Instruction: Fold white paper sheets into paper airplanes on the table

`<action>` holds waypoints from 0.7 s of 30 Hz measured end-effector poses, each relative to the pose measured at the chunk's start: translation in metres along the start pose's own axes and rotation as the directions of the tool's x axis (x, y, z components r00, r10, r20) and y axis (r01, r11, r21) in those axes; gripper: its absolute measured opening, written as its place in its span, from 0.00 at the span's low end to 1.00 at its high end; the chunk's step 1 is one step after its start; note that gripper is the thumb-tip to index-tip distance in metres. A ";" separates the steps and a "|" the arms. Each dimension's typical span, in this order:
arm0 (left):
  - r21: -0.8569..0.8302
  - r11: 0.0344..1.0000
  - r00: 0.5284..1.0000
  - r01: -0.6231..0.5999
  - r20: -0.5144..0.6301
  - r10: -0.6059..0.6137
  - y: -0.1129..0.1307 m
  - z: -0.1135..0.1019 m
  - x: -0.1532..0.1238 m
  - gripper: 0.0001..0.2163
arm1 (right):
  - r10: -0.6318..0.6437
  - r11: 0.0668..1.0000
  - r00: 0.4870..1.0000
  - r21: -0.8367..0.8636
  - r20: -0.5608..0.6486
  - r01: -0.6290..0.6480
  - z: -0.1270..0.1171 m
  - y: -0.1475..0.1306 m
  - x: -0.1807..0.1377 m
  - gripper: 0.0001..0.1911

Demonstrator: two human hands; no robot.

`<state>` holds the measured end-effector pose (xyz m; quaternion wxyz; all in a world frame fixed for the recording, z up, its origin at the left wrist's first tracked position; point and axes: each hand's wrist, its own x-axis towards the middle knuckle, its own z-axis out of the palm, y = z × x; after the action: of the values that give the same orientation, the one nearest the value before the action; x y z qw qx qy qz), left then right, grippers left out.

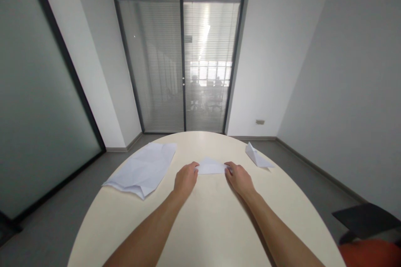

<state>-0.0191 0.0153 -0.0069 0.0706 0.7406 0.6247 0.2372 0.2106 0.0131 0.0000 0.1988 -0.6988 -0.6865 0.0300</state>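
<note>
Between my two hands a folded sheet of white paper point(211, 167) lies on the pale round table point(200, 221). Its near edge is straight and its far side rises to a low point. My left hand point(187, 178) pinches the paper's left end between thumb and fingers. At the right end, my right hand point(239, 177) grips the paper in the same way. The fingertips cover both ends of the sheet, so their shape is hidden.
Creased white paper sheets point(145, 169) lie at the table's left. A folded paper piece point(257, 158) stands near the right edge. Beyond the table is a glass door with blinds point(206, 66). A chair with an orange seat point(369, 253) is at the lower right.
</note>
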 end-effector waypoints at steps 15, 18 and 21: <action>0.021 1.000 1.000 -0.007 -0.010 0.007 -0.005 0.004 0.002 0.13 | 0.004 0.998 0.999 0.068 -0.036 -0.001 0.009 0.009 0.005 0.17; 0.025 1.000 1.000 0.006 0.001 -0.006 -0.004 0.005 0.002 0.14 | 0.002 0.999 0.999 0.052 -0.039 0.000 0.011 0.011 0.007 0.18; 0.032 0.999 1.000 0.016 0.003 -0.016 -0.005 0.006 0.002 0.14 | 0.014 0.999 0.999 0.035 -0.049 -0.012 0.012 0.011 0.007 0.18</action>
<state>-0.0205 0.0194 -0.0139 0.0614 0.7370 0.6342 0.2254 0.2178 0.0230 -0.0129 0.2274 -0.7003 -0.6762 0.0262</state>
